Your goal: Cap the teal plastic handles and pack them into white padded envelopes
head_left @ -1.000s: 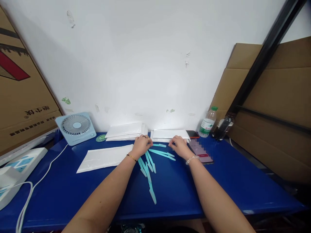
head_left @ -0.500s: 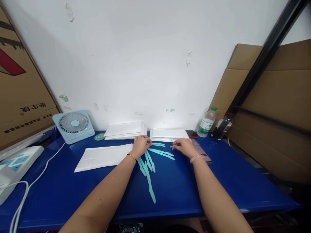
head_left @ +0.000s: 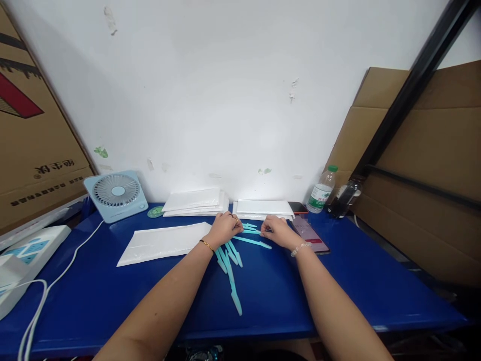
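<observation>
Held stick: teal stick [head_left: 251, 232], lying roughly level between the hands, one end at each set of fingertips.
Left hand [head_left: 225, 228]: narrow pinch on the stick's left end.
Right hand [head_left: 277, 232]: narrow pinch on the stick's right end; exact contact too small to tell.
Loose sticks [head_left: 235, 301]: fanned out around the left hand, some beside the held stick, others pointing toward the near edge.
White packet [head_left: 158, 243]: flat, left of the left hand.
Packet stacks: left stack [head_left: 193, 201] and right stack [head_left: 265, 206], just beyond the hands, by the wall [head_left: 240, 100]; they limit far-side movement.
Phone [head_left: 310, 238]: just right of the right hand, partly behind its wrist.
Bottles: clear bottle [head_left: 319, 194] and dark bottle [head_left: 343, 200], far right.
Fan [head_left: 118, 194]: far left.
Blue table [head_left: 278, 296]: surface visible between the forearms to the near edge.
</observation>
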`<control>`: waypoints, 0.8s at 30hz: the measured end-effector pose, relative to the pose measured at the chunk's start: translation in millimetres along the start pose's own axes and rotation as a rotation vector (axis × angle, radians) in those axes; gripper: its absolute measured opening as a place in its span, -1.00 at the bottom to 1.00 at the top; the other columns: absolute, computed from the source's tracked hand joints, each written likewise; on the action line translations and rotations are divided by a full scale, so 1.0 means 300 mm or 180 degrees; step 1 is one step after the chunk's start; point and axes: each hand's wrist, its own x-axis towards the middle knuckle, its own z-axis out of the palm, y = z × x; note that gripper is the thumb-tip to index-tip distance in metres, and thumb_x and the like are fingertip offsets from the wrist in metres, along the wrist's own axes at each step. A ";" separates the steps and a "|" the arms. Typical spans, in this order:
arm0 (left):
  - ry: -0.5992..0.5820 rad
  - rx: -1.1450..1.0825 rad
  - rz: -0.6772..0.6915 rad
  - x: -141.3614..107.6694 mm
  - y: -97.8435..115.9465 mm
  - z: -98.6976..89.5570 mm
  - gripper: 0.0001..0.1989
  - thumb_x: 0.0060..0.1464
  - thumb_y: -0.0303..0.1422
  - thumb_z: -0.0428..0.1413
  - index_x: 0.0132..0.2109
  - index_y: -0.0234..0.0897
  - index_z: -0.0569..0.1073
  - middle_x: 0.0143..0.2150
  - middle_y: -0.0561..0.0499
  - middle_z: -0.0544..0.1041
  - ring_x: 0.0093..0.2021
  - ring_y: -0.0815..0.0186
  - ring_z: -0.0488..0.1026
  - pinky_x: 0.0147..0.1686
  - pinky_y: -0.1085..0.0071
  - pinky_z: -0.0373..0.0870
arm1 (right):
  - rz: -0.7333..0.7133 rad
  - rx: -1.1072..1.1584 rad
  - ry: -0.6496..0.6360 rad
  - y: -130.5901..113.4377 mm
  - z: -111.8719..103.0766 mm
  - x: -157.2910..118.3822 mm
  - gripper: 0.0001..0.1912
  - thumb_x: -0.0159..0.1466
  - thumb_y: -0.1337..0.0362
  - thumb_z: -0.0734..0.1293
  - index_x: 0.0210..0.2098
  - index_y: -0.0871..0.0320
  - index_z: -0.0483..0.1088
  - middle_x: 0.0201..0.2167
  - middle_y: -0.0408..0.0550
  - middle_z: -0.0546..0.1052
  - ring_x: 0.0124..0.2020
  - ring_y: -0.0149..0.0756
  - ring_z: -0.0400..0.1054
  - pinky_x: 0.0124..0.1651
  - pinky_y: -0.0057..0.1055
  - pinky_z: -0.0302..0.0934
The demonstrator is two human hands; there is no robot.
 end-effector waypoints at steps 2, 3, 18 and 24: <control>0.0197 0.0089 -0.0105 0.001 -0.011 -0.011 -0.81 0.11 -0.27 0.04 -0.35 -0.18 0.52 -0.25 0.01 0.52 -0.11 0.20 0.30 -0.08 0.23 0.07 | 0.0083 -0.0075 0.0192 0.023 -0.008 0.000 -0.93 0.15 0.31 0.34 -0.46 0.14 0.43 -0.33 -0.11 0.43 -0.17 -0.26 0.28 -0.12 -0.34 -0.04; 0.0293 0.0133 -0.0201 0.000 -0.019 -0.016 -0.81 0.12 -0.28 0.03 -0.35 -0.18 0.52 -0.24 0.01 0.52 -0.11 0.20 0.30 -0.08 0.22 0.07 | 0.0175 -0.0118 0.0280 0.036 -0.012 -0.001 -0.93 0.15 0.31 0.35 -0.47 0.14 0.43 -0.34 -0.11 0.43 -0.18 -0.26 0.29 -0.13 -0.35 -0.03; -0.0455 -0.0240 0.0290 -0.020 0.007 -0.017 -0.82 0.04 -0.19 0.12 -0.30 -0.15 0.53 -0.31 0.07 0.52 -0.22 0.28 0.39 -0.13 0.32 0.09 | -0.0023 0.0161 -0.0548 -0.035 -0.024 -0.026 -0.91 0.06 0.29 0.42 -0.53 0.14 0.43 -0.43 -0.17 0.47 -0.37 -0.34 0.33 -0.17 -0.36 0.00; 0.0055 0.0213 0.0026 -0.008 0.004 -0.025 -0.82 0.10 -0.26 0.07 -0.36 -0.19 0.52 -0.30 0.04 0.54 -0.15 0.22 0.35 -0.13 0.29 0.08 | 0.0038 0.0008 -0.0052 -0.002 -0.047 -0.020 -0.92 0.11 0.33 0.38 -0.51 0.16 0.43 -0.40 -0.12 0.45 -0.29 -0.31 0.33 -0.21 -0.41 0.03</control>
